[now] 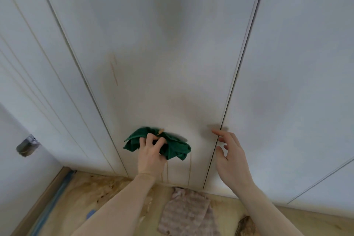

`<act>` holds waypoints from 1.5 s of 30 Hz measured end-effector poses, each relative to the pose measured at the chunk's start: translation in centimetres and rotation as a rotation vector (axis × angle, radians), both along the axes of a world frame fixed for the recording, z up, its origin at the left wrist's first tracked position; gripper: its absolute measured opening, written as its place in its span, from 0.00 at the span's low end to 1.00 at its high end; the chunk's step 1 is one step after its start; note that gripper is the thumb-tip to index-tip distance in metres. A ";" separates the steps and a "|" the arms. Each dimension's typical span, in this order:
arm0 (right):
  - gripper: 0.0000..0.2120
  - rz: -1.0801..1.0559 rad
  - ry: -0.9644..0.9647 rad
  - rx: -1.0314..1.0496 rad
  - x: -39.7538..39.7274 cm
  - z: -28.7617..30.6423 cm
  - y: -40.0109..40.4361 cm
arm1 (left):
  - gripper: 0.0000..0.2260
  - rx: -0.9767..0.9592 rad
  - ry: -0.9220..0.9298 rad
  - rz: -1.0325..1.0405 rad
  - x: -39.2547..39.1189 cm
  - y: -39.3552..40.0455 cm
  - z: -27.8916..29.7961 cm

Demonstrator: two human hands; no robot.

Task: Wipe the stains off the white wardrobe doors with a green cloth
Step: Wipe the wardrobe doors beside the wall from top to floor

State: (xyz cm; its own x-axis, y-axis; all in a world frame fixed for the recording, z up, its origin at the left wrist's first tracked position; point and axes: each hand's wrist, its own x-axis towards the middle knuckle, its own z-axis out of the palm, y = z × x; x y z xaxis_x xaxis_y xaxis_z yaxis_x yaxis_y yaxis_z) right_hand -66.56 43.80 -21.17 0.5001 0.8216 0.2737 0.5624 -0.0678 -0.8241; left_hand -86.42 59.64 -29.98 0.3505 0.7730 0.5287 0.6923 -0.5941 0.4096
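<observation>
Smooth white door; left hand bunches green cloth.

The flat white wardrobe door panel is bare above the bunched green cloth, leaving open surface up to its top edge. Low on the panel, the left hand gripping the cloth and the right hand at the right door seam take up the width. At the door's foot, a crumpled pinkish striped rag lies on the stained wooden floor.
</observation>
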 end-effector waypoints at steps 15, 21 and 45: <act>0.23 -0.009 0.042 -0.081 0.9 -0.2 -3.0 | 0.18 -0.563 -0.092 0.124 -0.6 -0.1 0.5; 0.24 -0.026 0.108 -0.024 -0.1 1.3 -4.0 | 0.17 -0.205 -0.552 0.143 -1.7 -1.4 10.8; 0.23 0.043 0.092 -0.074 0.7 -0.6 -2.3 | 0.29 -0.370 -0.573 0.443 4.1 -1.4 0.1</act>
